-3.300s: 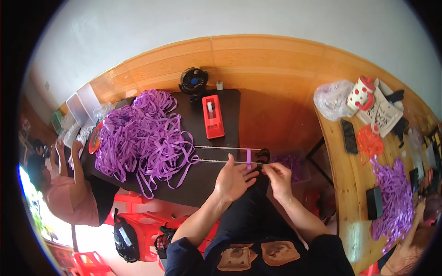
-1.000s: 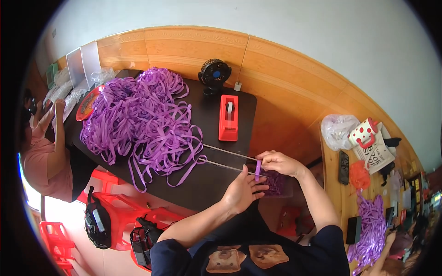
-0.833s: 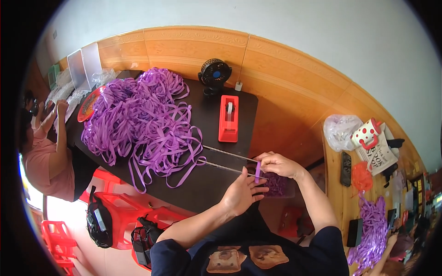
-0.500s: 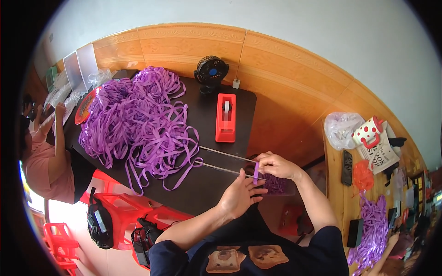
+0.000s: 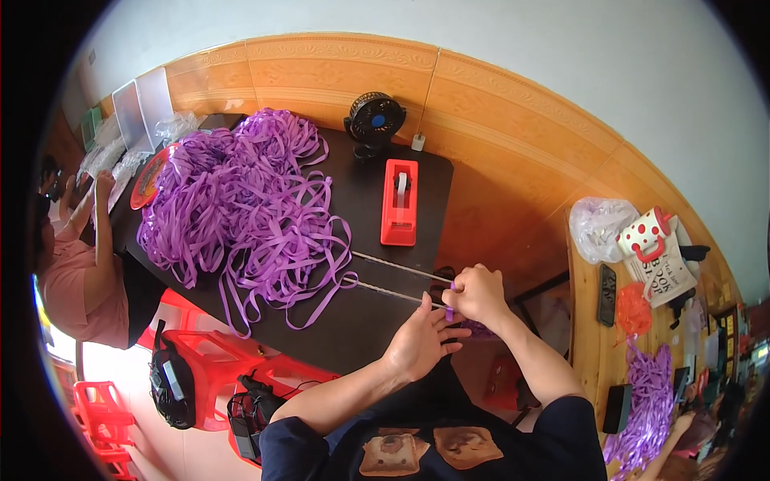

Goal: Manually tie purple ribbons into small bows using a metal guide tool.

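Observation:
Two thin, twisted-looking metal rods (image 5: 393, 293) lie side by side across the dark table (image 5: 313, 341) and stick out past its right end. A purple ribbon (image 5: 450, 314) passes around their outer ends. My right hand (image 5: 476, 297) is closed on that ribbon, with the knuckles hiding most of it. Palm up beneath the near rod, my left hand (image 5: 415, 343) has its fingers spread, and its thumb tip is against or close to the rod. A large tangled heap of purple ribbon (image 5: 233, 200) covers the table's left part, its loose loops reaching the rods' inner ends.
A red tape dispenser (image 5: 399, 232) and a black fan (image 5: 374, 124) stand on the table. Red stools (image 5: 204, 361) with black bags are at its near side. On the right, a wooden table (image 5: 589, 329) bears a phone, a dotted cup and more ribbon. A co-worker (image 5: 84, 280) sits left.
My right hand has turned from a fingertip pinch into a closed grip, knuckles up, over the ribbon. My left hand has stayed almost in place. The whole view has shifted slightly.

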`<act>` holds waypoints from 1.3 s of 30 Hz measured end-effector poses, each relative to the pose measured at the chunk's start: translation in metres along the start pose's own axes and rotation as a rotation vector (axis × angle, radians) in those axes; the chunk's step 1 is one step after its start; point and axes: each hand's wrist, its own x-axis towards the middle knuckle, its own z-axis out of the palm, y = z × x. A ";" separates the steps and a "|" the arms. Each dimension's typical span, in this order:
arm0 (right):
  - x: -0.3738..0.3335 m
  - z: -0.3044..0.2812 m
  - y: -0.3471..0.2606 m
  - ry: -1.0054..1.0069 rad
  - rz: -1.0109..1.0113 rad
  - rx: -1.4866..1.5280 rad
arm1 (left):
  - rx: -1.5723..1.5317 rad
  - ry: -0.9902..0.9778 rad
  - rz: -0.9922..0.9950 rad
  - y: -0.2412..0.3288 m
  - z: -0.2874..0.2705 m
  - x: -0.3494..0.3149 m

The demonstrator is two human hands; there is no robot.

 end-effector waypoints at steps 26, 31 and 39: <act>-0.044 0.040 0.043 0.046 0.117 1.422 | 0.004 -0.033 0.013 -0.001 0.001 0.000; -0.046 0.039 0.053 0.000 0.134 1.727 | 0.009 -0.016 0.001 -0.001 0.001 0.001; -0.048 0.041 0.050 -0.138 0.299 1.777 | 0.013 -0.043 0.002 -0.001 -0.001 0.002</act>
